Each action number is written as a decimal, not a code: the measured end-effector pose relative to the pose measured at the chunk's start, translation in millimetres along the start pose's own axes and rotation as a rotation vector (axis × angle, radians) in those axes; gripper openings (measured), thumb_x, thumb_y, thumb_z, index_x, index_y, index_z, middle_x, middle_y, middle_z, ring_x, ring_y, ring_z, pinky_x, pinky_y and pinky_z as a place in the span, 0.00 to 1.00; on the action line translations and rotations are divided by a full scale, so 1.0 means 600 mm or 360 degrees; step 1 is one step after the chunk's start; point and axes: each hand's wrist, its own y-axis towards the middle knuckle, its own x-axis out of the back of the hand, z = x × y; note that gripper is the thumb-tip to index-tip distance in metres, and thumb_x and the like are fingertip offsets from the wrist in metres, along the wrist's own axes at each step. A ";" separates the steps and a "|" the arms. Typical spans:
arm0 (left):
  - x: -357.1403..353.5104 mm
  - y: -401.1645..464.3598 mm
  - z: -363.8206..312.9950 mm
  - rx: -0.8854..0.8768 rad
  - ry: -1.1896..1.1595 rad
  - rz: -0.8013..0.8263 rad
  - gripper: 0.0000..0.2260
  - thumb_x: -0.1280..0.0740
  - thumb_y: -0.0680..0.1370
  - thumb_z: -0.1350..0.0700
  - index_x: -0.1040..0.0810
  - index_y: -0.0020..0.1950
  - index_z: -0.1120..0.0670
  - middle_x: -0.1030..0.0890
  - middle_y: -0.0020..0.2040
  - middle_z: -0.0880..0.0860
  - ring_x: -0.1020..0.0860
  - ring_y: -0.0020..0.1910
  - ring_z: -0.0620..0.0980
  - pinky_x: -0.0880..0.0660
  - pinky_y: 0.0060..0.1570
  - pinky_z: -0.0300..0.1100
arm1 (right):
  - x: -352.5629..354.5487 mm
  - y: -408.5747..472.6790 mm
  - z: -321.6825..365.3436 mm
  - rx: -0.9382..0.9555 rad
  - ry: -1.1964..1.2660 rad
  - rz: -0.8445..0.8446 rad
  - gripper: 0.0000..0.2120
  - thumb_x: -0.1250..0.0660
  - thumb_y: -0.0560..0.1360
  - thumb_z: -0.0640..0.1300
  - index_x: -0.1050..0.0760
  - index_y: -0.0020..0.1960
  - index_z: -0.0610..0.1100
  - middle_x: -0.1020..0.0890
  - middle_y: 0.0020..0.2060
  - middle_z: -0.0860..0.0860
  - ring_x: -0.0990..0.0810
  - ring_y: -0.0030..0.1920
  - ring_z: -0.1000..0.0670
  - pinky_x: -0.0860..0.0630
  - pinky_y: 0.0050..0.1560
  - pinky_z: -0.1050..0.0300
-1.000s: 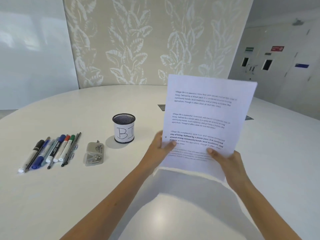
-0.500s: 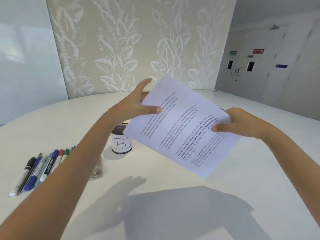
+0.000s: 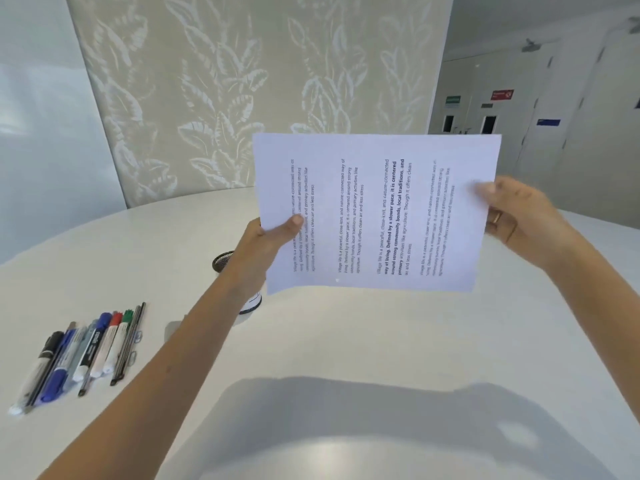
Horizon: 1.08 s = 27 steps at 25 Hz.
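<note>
Now sideways (upright before), the sheet hangs between left hand and right hand.

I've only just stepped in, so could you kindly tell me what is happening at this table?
A person holds a white printed paper sheet in the air above the round white table. The left hand pinches its left edge, the right hand grips its right edge, and the sheet is turned sideways, its text lines running upward. A row of markers and pens lies on the table at the left; a black mesh pen cup stands partly hidden behind the left forearm.
</note>
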 end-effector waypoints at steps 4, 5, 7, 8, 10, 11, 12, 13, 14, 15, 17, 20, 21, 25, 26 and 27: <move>-0.056 -0.009 0.046 0.0094 0.0044 -0.0358 0.06 0.31 0.76 0.53 0.15 0.48 0.44 0.14 0.48 0.45 0.17 0.52 0.47 0.23 0.56 0.50 | -0.019 -0.022 -0.072 -0.0136 0.0198 -0.0109 0.14 0.31 0.70 0.41 0.19 0.55 0.43 0.15 0.52 0.50 0.15 0.49 0.50 0.19 0.46 0.58; -0.067 -0.014 0.059 0.0108 0.0072 -0.0404 0.06 0.31 0.76 0.54 0.16 0.48 0.44 0.14 0.49 0.44 0.17 0.53 0.47 0.24 0.58 0.50 | -0.019 -0.028 -0.087 -0.0107 0.0223 -0.0191 0.13 0.30 0.69 0.41 0.19 0.54 0.43 0.14 0.52 0.50 0.15 0.49 0.50 0.19 0.45 0.58; -0.086 -0.032 0.084 0.0134 0.0051 -0.0392 0.07 0.31 0.76 0.53 0.17 0.51 0.45 0.14 0.52 0.45 0.17 0.54 0.47 0.24 0.58 0.51 | -0.017 -0.044 -0.119 -0.0102 0.0263 -0.0276 0.11 0.29 0.69 0.43 0.17 0.51 0.44 0.14 0.51 0.49 0.15 0.48 0.49 0.19 0.45 0.57; -0.093 -0.044 0.098 0.0153 0.0026 -0.0370 0.09 0.31 0.75 0.52 0.18 0.54 0.46 0.15 0.53 0.46 0.18 0.55 0.48 0.24 0.58 0.51 | -0.015 -0.054 -0.139 -0.0133 0.0278 -0.0286 0.11 0.29 0.69 0.43 0.17 0.50 0.45 0.14 0.50 0.49 0.15 0.48 0.49 0.19 0.45 0.57; -0.105 -0.068 0.126 0.0204 -0.0011 -0.0357 0.13 0.31 0.75 0.52 0.20 0.59 0.48 0.16 0.57 0.49 0.18 0.57 0.50 0.24 0.59 0.54 | -0.017 -0.080 -0.182 -0.0255 0.0319 -0.0259 0.10 0.28 0.69 0.44 0.16 0.50 0.45 0.14 0.50 0.49 0.15 0.48 0.48 0.19 0.43 0.57; -0.109 -0.076 0.139 0.0231 -0.0019 -0.0364 0.14 0.31 0.75 0.53 0.21 0.61 0.49 0.17 0.58 0.50 0.19 0.58 0.51 0.25 0.60 0.56 | -0.020 -0.091 -0.200 -0.0339 0.0350 -0.0232 0.11 0.28 0.68 0.45 0.16 0.50 0.45 0.14 0.50 0.48 0.15 0.50 0.48 0.19 0.43 0.57; -0.112 -0.082 0.148 0.0256 -0.0022 -0.0375 0.13 0.31 0.76 0.55 0.22 0.61 0.49 0.17 0.58 0.51 0.19 0.58 0.52 0.26 0.61 0.57 | -0.023 -0.099 -0.214 -0.0413 0.0374 -0.0213 0.12 0.28 0.68 0.45 0.17 0.52 0.45 0.14 0.51 0.48 0.15 0.51 0.47 0.19 0.43 0.56; -0.116 -0.084 0.155 0.0277 -0.0025 -0.0395 0.13 0.32 0.77 0.56 0.21 0.61 0.50 0.17 0.58 0.51 0.19 0.58 0.52 0.26 0.62 0.58 | -0.025 -0.102 -0.222 -0.0456 0.0379 -0.0202 0.14 0.27 0.68 0.46 0.17 0.53 0.45 0.15 0.52 0.48 0.16 0.52 0.46 0.19 0.44 0.56; -0.119 -0.082 0.157 0.0286 -0.0027 -0.0417 0.12 0.32 0.77 0.56 0.21 0.60 0.49 0.17 0.58 0.51 0.19 0.58 0.52 0.26 0.61 0.57 | -0.025 -0.100 -0.226 -0.0460 0.0373 -0.0194 0.15 0.26 0.68 0.47 0.17 0.54 0.46 0.15 0.53 0.48 0.16 0.52 0.46 0.19 0.44 0.57; -0.122 -0.078 0.155 0.0276 -0.0028 -0.0434 0.11 0.32 0.77 0.55 0.20 0.59 0.47 0.16 0.57 0.50 0.19 0.57 0.51 0.24 0.59 0.54 | -0.024 -0.095 -0.225 -0.0431 0.0367 -0.0178 0.15 0.26 0.68 0.48 0.18 0.54 0.46 0.15 0.53 0.48 0.16 0.52 0.47 0.19 0.44 0.57; -0.126 -0.068 0.150 0.0223 -0.0039 -0.0412 0.11 0.31 0.75 0.51 0.19 0.57 0.43 0.16 0.56 0.47 0.18 0.56 0.49 0.21 0.52 0.45 | -0.021 -0.082 -0.222 -0.0338 0.0389 -0.0151 0.18 0.25 0.68 0.51 0.19 0.56 0.47 0.15 0.54 0.49 0.16 0.52 0.47 0.19 0.44 0.58; -0.132 -0.068 0.161 0.0228 -0.0061 -0.0391 0.13 0.30 0.74 0.48 0.20 0.58 0.43 0.16 0.57 0.46 0.18 0.56 0.48 0.21 0.48 0.40 | -0.015 -0.084 -0.238 -0.0353 0.0392 -0.0186 0.19 0.24 0.67 0.51 0.19 0.55 0.47 0.15 0.53 0.48 0.16 0.52 0.46 0.19 0.43 0.56; -0.134 -0.072 0.170 0.0268 -0.0070 -0.0388 0.13 0.30 0.74 0.48 0.20 0.59 0.43 0.16 0.57 0.46 0.18 0.56 0.47 0.21 0.49 0.40 | -0.014 -0.092 -0.252 -0.0412 0.0382 -0.0188 0.18 0.24 0.67 0.50 0.18 0.54 0.47 0.15 0.52 0.47 0.16 0.51 0.45 0.19 0.42 0.55; -0.145 -0.073 0.187 0.0359 0.0058 -0.0424 0.10 0.31 0.76 0.51 0.19 0.57 0.46 0.16 0.55 0.46 0.18 0.55 0.46 0.24 0.55 0.45 | -0.004 -0.106 -0.278 -0.0527 0.0345 -0.0169 0.16 0.23 0.65 0.49 0.17 0.52 0.49 0.14 0.51 0.47 0.15 0.51 0.46 0.18 0.42 0.55; -0.145 -0.064 0.181 0.0340 0.0100 -0.0465 0.08 0.31 0.76 0.52 0.18 0.54 0.45 0.15 0.54 0.44 0.18 0.54 0.44 0.23 0.54 0.42 | 0.003 -0.096 -0.271 -0.0472 0.0325 -0.0234 0.17 0.23 0.64 0.49 0.17 0.52 0.49 0.14 0.51 0.48 0.15 0.51 0.47 0.19 0.42 0.57; -0.145 -0.052 0.170 0.0295 0.0157 -0.0484 0.06 0.31 0.77 0.54 0.18 0.51 0.45 0.15 0.51 0.42 0.18 0.52 0.41 0.23 0.50 0.37 | 0.012 -0.082 -0.259 -0.0385 0.0292 -0.0318 0.19 0.23 0.63 0.49 0.18 0.53 0.49 0.14 0.52 0.48 0.15 0.50 0.49 0.19 0.43 0.58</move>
